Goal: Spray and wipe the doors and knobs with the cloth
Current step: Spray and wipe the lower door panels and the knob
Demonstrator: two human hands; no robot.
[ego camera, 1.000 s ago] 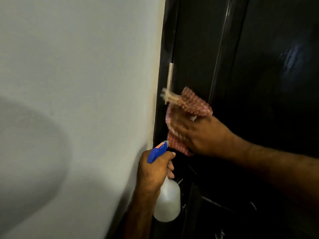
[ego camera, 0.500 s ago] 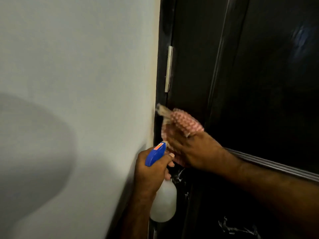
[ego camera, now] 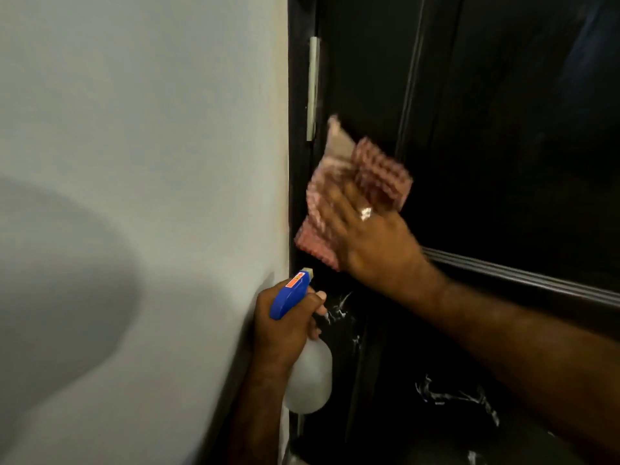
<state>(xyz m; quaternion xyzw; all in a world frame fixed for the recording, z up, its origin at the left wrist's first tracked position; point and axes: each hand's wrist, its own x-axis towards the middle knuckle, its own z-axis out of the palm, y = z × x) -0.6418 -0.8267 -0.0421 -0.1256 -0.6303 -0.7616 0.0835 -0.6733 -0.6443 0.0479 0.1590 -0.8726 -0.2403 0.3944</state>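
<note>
Now wiping: red-checked cloth at centre frame, pressed flat to the dark door just right of the pale hinge, blurred with motion. Spread under the right hand, fingers laid fairly straight over the fabric, pushing rather than clutching; whether any edge is pinched under the palm, cannot tell. Ring showing on one finger.

Below, at lower centre, spray bottle gripped by the left hand, fingers curled round the neck under the blue trigger head, nozzle aimed up toward the door edge, bottle close beside the grey wall that fills the left of the frame.

Judged from this: best kept flat and firm, with long overlapping strokes along the stile by the frame, working down toward the raised moulding crossing the right of the frame. White streaks of spray and sitting unwiped on the lower panel, so worth reaching soon, before drips run. Worth folding to a fresh face once damp. Care needed round the hinge, likely to snag the frayed corner at the top of the cloth. Bottle better held clear of the wiping path. No knob in view; probably to be dealt with later.
</note>
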